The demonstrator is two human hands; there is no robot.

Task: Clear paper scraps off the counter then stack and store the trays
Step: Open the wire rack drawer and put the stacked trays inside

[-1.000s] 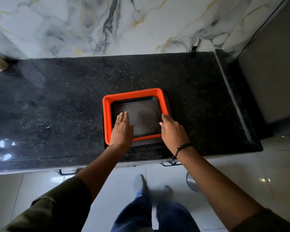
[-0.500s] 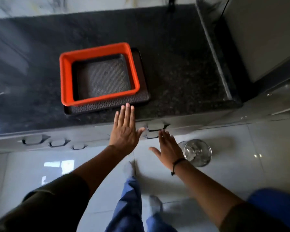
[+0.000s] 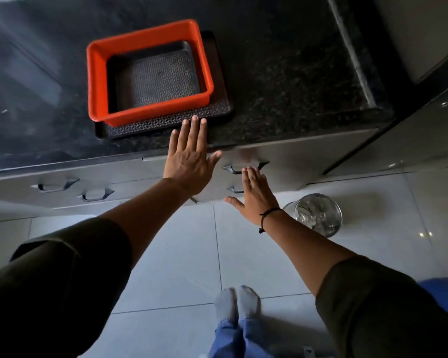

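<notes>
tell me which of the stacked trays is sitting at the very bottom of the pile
The wide black tray with the patterned floor. It rests directly on the counter, its rim sticking out beyond the orange tray, which sits on it and holds the smaller black tray.

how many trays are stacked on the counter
3: a wide black tray at the bottom, the orange tray on it, a smaller black tray nested inside. Others could be hidden between them.

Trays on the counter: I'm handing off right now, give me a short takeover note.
Left hand: open, empty, fingertips at the near rim of the large black tray.
Right hand: open, empty, in front of a drawer handle.
Things: small black tray sits inside the orange tray, which sits on the large black tray, on the counter.
Done: trays stacked; no scraps visible.
Left: store the stack.
</notes>
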